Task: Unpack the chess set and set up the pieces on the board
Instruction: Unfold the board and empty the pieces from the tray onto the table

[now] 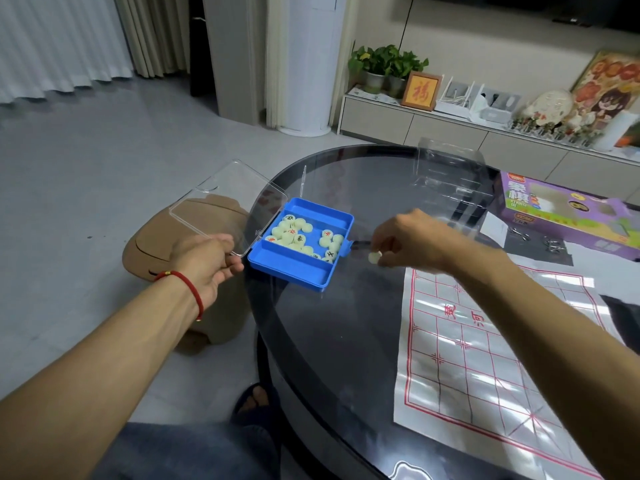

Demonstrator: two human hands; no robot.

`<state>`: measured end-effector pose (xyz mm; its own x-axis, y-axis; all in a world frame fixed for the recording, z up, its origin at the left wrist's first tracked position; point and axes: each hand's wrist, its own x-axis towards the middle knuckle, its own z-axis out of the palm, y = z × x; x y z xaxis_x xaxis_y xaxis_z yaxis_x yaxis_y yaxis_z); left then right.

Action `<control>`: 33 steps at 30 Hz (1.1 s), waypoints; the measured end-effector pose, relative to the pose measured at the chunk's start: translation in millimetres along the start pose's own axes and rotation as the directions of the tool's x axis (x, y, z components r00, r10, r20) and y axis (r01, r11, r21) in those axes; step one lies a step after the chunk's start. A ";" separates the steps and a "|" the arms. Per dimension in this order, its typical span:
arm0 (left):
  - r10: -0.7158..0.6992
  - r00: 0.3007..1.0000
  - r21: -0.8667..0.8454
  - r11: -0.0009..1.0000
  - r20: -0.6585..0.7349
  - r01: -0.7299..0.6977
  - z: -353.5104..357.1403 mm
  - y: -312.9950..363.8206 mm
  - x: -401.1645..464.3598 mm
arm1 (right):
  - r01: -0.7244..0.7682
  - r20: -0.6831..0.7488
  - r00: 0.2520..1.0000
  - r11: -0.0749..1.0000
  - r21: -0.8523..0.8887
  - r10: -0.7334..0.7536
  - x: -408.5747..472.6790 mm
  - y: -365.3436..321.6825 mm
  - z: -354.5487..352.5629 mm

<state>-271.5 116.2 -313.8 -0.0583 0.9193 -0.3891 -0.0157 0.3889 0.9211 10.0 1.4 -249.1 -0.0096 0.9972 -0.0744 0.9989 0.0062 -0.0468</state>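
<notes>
While the left hand point(207, 261) grips the clear lid point(225, 202), a piece point(374, 257) pinched in right hand point(408, 240).

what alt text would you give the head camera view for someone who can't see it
A person's right hand pinches one pale round chess piece above a dark glass table, beside an open blue case holding more pieces. The left hand holds the case's clear lid open, and a red-lined paper board lies unfolded to the right.

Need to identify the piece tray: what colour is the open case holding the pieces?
Blue case, with a clear lid; seen in the head view.
</notes>
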 end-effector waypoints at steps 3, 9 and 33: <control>-0.005 1.000 -0.005 1.000 0.014 0.005 -1.1 -0.1 1.3 | 0.054 -0.009 0.999 0.999 -0.006 -0.054 -10.8 -3.1 18.9; -0.013 1.000 -0.013 1.000 0.025 0.014 -1.5 -0.1 0.6 | 0.108 -0.195 0.971 0.981 -0.164 -0.140 -9.7 -2.9 40.2; -0.015 1.000 -0.011 1.000 0.006 0.015 3.9 0.9 -1.3 | 0.012 -0.356 0.934 0.998 0.055 0.008 -51.3 -23.5 58.1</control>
<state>-267.6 115.7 -312.5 -0.0518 0.9139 -0.4026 -0.0277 0.4017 0.9154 -15.6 -54.2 -302.1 0.0157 0.9584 0.2848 0.9946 0.0142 -0.1025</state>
